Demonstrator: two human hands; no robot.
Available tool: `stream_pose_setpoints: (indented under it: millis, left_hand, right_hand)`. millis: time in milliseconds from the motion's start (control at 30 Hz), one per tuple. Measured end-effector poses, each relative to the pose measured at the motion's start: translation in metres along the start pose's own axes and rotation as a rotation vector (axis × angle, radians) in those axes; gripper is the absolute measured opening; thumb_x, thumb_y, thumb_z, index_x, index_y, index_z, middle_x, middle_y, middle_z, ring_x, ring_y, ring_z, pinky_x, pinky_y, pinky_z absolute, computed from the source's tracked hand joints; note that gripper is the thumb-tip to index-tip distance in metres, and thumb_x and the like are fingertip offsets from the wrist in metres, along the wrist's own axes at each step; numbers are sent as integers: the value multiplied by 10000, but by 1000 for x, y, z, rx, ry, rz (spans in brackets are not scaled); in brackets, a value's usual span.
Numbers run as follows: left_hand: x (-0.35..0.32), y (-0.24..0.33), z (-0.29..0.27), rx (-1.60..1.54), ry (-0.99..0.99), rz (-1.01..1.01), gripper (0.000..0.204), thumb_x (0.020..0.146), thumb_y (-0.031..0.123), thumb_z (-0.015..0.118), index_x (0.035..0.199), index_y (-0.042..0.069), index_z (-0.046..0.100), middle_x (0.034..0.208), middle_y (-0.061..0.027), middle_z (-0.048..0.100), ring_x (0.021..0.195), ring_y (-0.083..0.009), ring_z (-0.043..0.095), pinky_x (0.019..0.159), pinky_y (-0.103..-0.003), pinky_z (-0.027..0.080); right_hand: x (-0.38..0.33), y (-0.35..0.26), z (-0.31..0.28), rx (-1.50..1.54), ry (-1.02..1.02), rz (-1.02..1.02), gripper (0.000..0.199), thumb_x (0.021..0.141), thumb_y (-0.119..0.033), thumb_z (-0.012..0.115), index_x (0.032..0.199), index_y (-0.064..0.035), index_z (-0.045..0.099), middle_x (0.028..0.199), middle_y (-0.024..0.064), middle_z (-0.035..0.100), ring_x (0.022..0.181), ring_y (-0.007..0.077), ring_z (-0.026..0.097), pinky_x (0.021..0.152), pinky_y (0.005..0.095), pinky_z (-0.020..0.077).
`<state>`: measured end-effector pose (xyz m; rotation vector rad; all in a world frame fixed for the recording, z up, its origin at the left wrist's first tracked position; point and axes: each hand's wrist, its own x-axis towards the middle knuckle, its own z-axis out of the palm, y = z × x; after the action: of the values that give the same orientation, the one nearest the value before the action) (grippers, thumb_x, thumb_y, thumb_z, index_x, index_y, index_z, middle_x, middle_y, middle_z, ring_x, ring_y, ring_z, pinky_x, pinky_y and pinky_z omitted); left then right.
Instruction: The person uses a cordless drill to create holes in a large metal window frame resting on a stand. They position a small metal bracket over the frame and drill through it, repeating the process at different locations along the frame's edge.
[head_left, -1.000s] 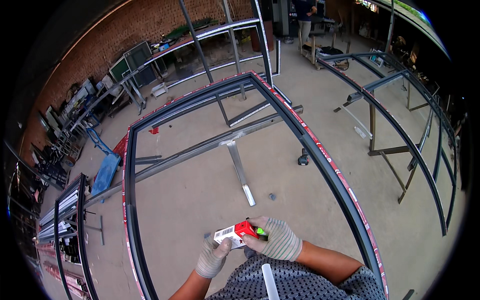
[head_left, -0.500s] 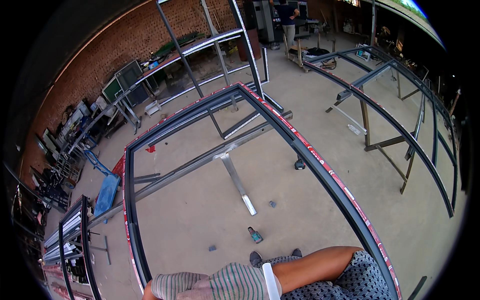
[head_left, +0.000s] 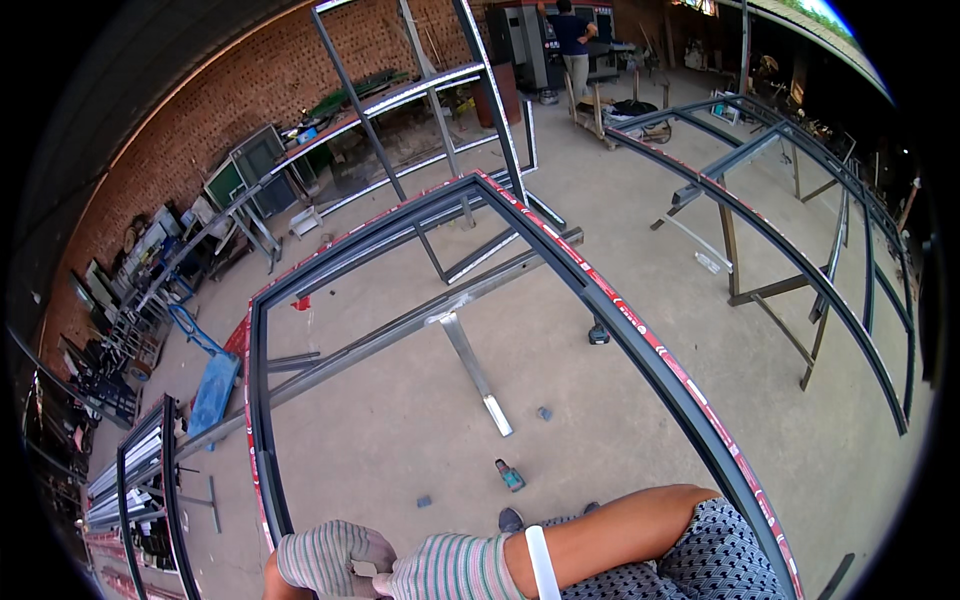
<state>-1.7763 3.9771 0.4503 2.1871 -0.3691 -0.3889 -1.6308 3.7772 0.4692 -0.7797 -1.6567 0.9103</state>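
Note:
Both my hands wear grey striped knitted gloves and meet at the lower edge. My left hand (head_left: 328, 556) has its fingers curled toward the right one. My right hand (head_left: 450, 566), a white band (head_left: 541, 562) round its wrist, is closed with its fingertips close to the left's. Anything pinched between them is too small or hidden to make out. Around and below them lies a large dark window frame (head_left: 640, 345) with red-and-white film along its outer edge. It rests on a metal stand (head_left: 400, 345). Inside its outline, a teal cordless drill (head_left: 509, 475) lies on the floor.
Another dark power tool (head_left: 599, 332) sits on the floor by the frame's right bar. More dark frames (head_left: 770, 215) stand on trestles at the right. A tall frame (head_left: 490, 90) rises at the back. A blue trolley (head_left: 213, 390) is at left. A person (head_left: 573, 45) stands far off.
My hands have shifted left and slightly apart, and a small gap now shows between their fingers. The far person has one arm raised toward the machine.

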Motion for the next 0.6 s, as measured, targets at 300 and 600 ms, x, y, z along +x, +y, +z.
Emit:
stream_pose_setpoints:
  millis: [300,600]
  left_hand:
    - [5,25,11,-290,-85,-134,187,828,156,865,902,64,720,846,-98,702,809,-266,710,745,-371,573]
    - [28,-3,22,-234,-91,-50,186,853,195,846,910,60,732,842,-95,715,778,-249,707,685,-374,557]
  right_hand:
    - [-79,53,-36,-369,286,528,413,1088,-388,453,1109,-32,661,982,170,694,922,337,692,873,363,554]
    - [-173,103,-22,-132,810,657,318,1056,-269,521,1087,-5,697,925,154,665,868,241,650,848,362,519]
